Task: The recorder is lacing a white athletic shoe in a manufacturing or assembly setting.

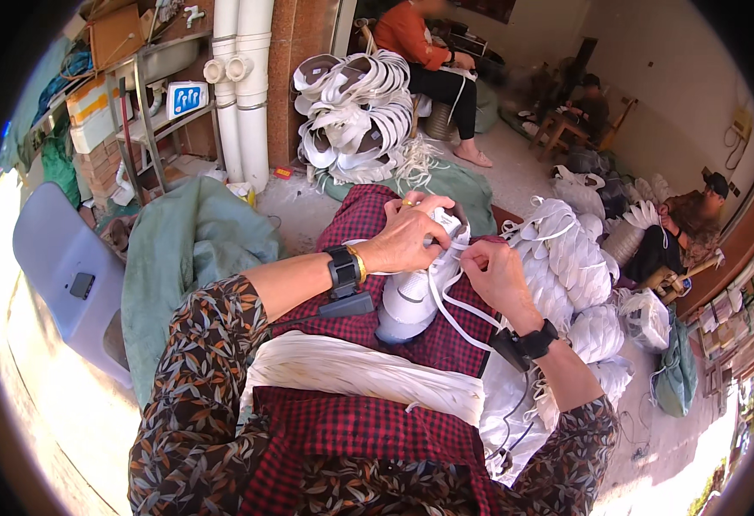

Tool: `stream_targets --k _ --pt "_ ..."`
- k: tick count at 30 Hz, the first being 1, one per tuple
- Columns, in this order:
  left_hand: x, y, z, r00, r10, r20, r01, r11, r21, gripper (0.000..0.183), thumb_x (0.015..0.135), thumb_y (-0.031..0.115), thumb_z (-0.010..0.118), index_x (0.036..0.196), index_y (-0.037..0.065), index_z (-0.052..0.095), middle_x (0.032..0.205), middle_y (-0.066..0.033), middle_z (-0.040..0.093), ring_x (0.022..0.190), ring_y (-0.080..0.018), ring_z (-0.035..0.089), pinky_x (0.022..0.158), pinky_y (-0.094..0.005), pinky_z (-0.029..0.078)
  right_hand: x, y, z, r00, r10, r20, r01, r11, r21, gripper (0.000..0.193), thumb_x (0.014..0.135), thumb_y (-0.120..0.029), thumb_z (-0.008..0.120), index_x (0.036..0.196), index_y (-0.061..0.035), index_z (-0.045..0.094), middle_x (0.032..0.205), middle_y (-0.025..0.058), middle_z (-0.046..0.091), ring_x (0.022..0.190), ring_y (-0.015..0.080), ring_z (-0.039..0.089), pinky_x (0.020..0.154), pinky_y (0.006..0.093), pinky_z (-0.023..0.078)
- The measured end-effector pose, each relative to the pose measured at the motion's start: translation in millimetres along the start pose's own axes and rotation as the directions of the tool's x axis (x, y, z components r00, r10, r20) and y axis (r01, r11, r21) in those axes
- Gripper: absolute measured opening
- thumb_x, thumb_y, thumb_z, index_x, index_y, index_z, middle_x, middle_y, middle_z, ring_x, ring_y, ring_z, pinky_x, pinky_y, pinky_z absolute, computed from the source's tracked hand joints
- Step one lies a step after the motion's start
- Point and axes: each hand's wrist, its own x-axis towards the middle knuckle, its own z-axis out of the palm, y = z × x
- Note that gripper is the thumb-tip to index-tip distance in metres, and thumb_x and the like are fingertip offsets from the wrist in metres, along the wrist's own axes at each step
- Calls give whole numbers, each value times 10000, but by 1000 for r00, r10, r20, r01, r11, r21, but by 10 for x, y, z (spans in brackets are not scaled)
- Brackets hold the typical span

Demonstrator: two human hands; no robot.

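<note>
A white shoe (404, 303) lies on my lap over a red-and-black checked apron (343, 228), its rounded toe toward me. My left hand (407, 239) is closed over the eyelet area, fingers bent and pinching at the shoe. Just right of the shoe's opening, my right hand (499, 275) pinches a flat white shoelace (456, 320) between thumb and finger. Loose lace loops down in front of the shoe. Across my lap, below it, stretches a thick bundle of white laces (364, 374). Both wrists carry black devices.
White shoe uppers are stacked (355, 112) ahead and piled (566, 258) at my right. A green cloth (196, 245) and a pale blue chair (72, 258) stand left. People sit working further back. White pipes (252, 95) run up the wall.
</note>
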Motion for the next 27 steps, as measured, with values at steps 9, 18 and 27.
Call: stream_targets --k 9,18,27 --pt "85 9 1 992 -48 116 52 998 -34 102 695 125 743 793 141 769 1469 -36 465 1326 -343 369 1038 -556 292 130 -125 17 987 127 103 -108 980 -170 145 768 -126 707 873 -27 708 692 129 690 672 314 693 639 422 537" --pt "166 64 -15 975 -83 207 90 996 -23 75 697 136 740 770 132 758 1462 -49 485 1302 -361 411 985 -546 319 249 -66 -93 954 -58 294 84 993 -77 384 767 -84 754 1097 -40 563 742 128 693 702 312 695 639 419 525" --pt "403 220 -167 930 -55 363 -26 976 216 39 629 64 686 664 71 702 1407 -106 536 1262 -337 442 896 -581 349 228 16 -94 938 -105 329 131 990 -58 421 721 -51 798 1046 -17 533 727 108 693 655 245 685 622 345 531"
